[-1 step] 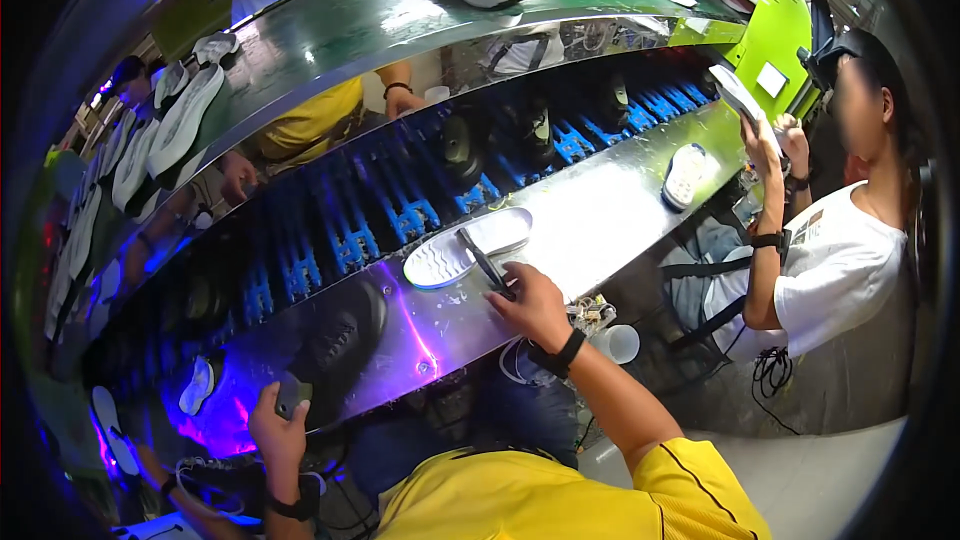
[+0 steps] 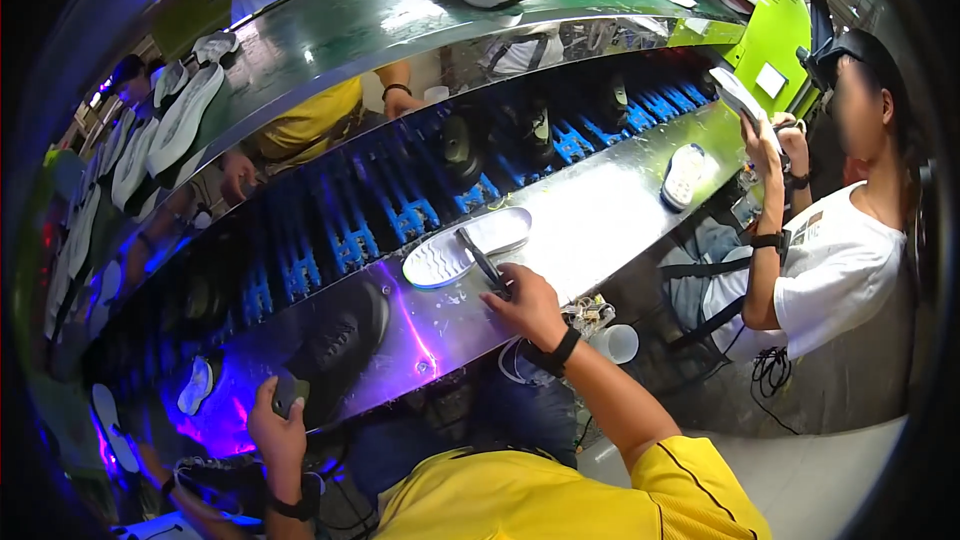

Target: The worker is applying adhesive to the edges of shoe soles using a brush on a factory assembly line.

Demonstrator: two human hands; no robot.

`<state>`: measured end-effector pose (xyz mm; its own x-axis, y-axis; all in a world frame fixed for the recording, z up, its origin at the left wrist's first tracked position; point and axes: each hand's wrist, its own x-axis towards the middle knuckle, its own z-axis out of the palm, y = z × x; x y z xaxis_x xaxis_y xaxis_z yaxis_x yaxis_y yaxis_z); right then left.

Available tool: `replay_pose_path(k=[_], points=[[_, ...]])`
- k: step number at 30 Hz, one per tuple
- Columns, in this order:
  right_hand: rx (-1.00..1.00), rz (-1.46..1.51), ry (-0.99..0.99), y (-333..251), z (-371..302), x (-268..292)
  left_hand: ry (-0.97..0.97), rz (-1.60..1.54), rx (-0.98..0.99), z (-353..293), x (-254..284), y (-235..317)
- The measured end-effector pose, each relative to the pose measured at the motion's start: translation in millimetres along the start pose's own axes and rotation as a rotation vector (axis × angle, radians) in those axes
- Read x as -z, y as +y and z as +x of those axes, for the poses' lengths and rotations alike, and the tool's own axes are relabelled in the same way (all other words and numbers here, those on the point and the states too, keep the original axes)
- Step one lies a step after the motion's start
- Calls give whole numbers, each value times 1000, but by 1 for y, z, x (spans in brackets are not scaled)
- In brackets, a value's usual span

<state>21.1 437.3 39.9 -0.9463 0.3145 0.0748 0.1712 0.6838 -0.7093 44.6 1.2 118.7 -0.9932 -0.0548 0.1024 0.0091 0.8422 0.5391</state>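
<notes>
My left hand (image 2: 278,432) is closed round the heel end of a black lace-up shoe (image 2: 340,340), which lies tilted over the metal ledge with its toe pointing away to the right. In my right hand (image 2: 530,308) is a slim dark tool (image 2: 484,262), perhaps a brush; its tip meets or hovers over a white shoe sole (image 2: 432,258). That sole rests on the ledge, its wavy inner face up. A small pale shoe part (image 2: 197,385) lies left of the black shoe.
Beyond the metal ledge (image 2: 590,230) runs a dark conveyor with blue slats (image 2: 357,248), carrying several dark shoes. Further up is a green belt (image 2: 350,25) with white soles. At the right, a co-worker (image 2: 830,250) holds a sole. A white cup (image 2: 617,342) hangs below the ledge.
My right hand has shifted very slightly to the left with the dark tool. The co-worker's hands have moved a little at the sole. The black shoe stays in my left hand.
</notes>
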Motion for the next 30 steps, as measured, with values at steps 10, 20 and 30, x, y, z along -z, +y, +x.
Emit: replay_pose_path(k=[10,20,30], points=[[-87,847,92,-51,-30,32,-236,-126,-622,6,-49,108],[-319,1574,-620,-82,-77,109,-483,613,-221,97,-86,87],[-266,1546,-673,-99,-86,121,-366,338,-380,100,-15,104]])
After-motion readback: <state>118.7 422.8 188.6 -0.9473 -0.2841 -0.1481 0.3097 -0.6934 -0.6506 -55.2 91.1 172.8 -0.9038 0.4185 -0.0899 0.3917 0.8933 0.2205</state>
